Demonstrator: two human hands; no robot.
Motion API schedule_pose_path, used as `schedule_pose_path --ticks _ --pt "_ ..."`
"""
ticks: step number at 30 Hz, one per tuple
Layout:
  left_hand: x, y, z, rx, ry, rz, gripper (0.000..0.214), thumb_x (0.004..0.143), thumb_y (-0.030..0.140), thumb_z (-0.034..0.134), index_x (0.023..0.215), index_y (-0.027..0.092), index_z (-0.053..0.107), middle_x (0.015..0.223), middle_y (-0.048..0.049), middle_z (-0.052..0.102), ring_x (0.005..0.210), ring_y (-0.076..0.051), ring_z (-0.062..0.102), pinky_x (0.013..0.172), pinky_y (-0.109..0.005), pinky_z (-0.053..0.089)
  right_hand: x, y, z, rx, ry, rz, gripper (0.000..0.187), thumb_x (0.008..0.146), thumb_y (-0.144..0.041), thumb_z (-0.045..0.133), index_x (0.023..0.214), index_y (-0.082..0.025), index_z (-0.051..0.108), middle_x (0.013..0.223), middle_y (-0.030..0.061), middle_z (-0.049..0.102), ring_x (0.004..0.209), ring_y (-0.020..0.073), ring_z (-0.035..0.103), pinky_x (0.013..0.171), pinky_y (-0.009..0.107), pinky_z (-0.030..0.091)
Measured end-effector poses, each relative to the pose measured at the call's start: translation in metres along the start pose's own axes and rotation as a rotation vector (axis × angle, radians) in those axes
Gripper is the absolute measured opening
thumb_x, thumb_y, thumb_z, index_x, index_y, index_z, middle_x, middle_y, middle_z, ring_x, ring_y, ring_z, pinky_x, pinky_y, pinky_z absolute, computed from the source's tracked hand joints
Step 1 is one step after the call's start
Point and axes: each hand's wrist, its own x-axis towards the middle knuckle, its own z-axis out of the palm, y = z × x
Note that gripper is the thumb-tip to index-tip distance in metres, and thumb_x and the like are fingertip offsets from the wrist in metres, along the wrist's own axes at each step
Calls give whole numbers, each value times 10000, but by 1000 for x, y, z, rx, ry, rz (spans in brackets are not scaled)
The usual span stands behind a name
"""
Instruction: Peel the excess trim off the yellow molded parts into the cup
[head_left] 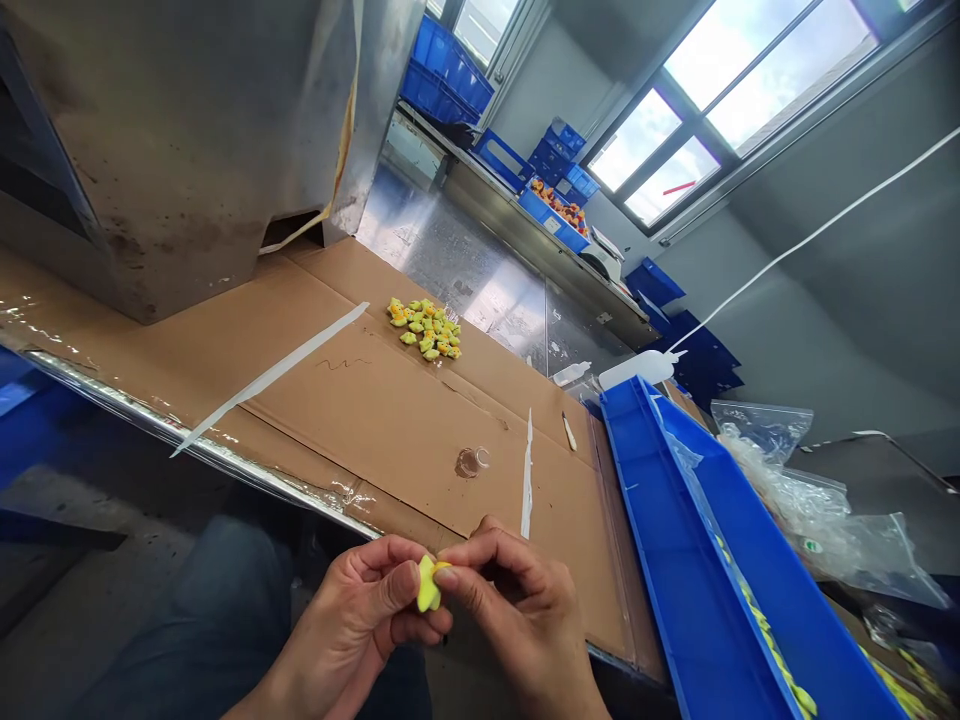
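Between my two hands, just past the front edge of the table, is a small yellow figure [428, 588] with an orange part on its upper right. My left hand [367, 610] pinches its yellow body between thumb and fingers. With thumb and forefinger, my right hand [517, 595] grips the orange part [441, 567]; how far the two parts are joined is hidden by the fingertips. Farther back on the cardboard lies a cluster of similar small yellow-green figures [427, 328] with orange bits. A small clear cup [472, 461] stands nearer, beyond my right hand.
Brown cardboard [375, 420] covers the table, with white tape strips on it. A blue bin [652, 540] holding yellow pieces borders the right side. A large metal housing [187, 150] stands at left. A white squeeze bottle [637, 369] and plastic bags [832, 520] lie at right.
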Motion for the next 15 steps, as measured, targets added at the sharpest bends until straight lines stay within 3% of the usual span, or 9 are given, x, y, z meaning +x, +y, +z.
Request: schedule_pose_path --ticks 6,10,15 --pt "-3 5 6 66 42 23 185 637 286 785 688 131 698 587 -20 672 508 -124 632 492 -188 509 -1 4 1 -12 45 -79 65 764 -192 691 710 -225 704 589 -31 568 528 114 495 505 235 368" --pt "-1 9 7 139 41 -2 200 696 298 739 743 107 704 640 -38 670 535 -116 624 506 -185 512 3 -3 -5 -81 15 -138 92 788 -214 670 867 -220 717 655 -8 605 586 127 540 536 231 403" --pt "-1 11 0 159 75 -27 243 668 355 752 733 126 708 651 -20 665 555 -113 618 523 -182 516 5 -8 -4 -115 -33 -60 110 794 -164 622 835 -200 717 673 8 605 619 136 566 547 226 430"
